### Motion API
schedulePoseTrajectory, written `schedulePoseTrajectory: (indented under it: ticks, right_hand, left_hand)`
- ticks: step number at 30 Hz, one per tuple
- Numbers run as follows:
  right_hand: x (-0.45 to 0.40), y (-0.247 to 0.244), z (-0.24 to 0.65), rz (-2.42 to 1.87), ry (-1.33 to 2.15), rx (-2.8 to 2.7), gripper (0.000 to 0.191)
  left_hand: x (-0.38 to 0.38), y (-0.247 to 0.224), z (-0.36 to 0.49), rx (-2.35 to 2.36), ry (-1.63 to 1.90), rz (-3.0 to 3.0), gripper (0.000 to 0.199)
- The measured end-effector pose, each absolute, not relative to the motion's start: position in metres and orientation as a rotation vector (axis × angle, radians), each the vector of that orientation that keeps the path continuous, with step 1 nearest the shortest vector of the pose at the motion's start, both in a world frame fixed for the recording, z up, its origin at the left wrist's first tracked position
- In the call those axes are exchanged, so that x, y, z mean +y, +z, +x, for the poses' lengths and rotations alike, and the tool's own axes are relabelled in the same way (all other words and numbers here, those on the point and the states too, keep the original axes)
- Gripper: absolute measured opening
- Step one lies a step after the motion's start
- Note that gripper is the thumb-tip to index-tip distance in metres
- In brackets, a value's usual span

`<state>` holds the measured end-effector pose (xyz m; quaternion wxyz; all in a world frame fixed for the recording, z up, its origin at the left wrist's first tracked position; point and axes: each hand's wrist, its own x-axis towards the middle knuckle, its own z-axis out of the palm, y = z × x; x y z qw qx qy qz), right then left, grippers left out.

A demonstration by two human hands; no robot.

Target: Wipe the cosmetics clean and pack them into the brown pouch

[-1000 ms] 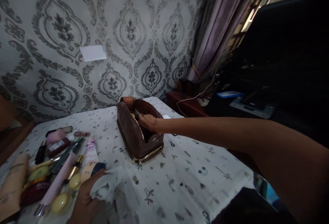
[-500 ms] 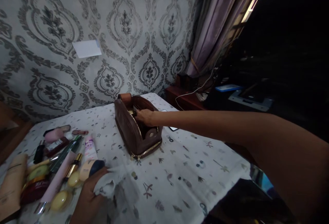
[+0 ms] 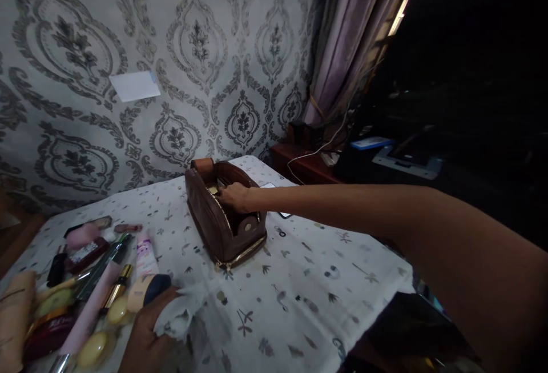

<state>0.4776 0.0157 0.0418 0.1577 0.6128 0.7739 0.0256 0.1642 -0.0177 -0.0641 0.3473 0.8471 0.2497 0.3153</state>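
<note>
A brown toiletry bag point(image 3: 205, 219) with an unzipped top stands on the patterned tablecloth. Into its opening reaches my right hand point(image 3: 235, 196), near a pale item point(image 3: 213, 189) inside; the fingertips are hidden by the bag, so whether they grip anything does not show. At the lower left my left hand point(image 3: 148, 327) is closed around a crumpled white tissue point(image 3: 173, 319). Just beside that hand lies a bottle with a dark blue cap point(image 3: 158, 288). Cosmetics spread further left, among them a pink-and-white tube point(image 3: 145, 256) and a long pale pink tube point(image 3: 92, 307).
A phone point(image 3: 285, 215) lies partly hidden behind my right forearm. Past the table's far right corner are a dark red surface point(image 3: 295, 161) with a white cable point(image 3: 319, 153) and a large black object point(image 3: 449, 87). Patterned wallpaper point(image 3: 201, 104) rises behind the table.
The view has shifted slightly, so the things on the table appear a little further left. My right hand stays inside the bag, and my left hand still holds the tissue.
</note>
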Motion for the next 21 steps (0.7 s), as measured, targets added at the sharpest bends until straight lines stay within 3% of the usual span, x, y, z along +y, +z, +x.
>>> schedulePoseTrajectory:
  ticks: [7,14,19,21]
  right_hand:
    - [0.013,0.054,0.481,1.67,-0.131,2.394,0.038]
    - [0.016,0.047,0.479,1.814,-0.232,2.287,0.034]
    - [0.013,0.035,0.476,1.831,-0.252,2.22,0.058]
    - [0.015,0.031,0.476,1.798,-0.239,2.232,0.059]
  left_hand:
    - [-0.038,-0.062,0.176,0.855,0.985,1.949,0.051]
    - [-0.021,-0.063,0.169,0.69,0.8,2.118,0.036]
    - [-0.015,-0.065,0.168,0.807,0.84,2.141,0.04]
    - [-0.014,-0.066,0.168,0.824,0.857,2.147,0.043]
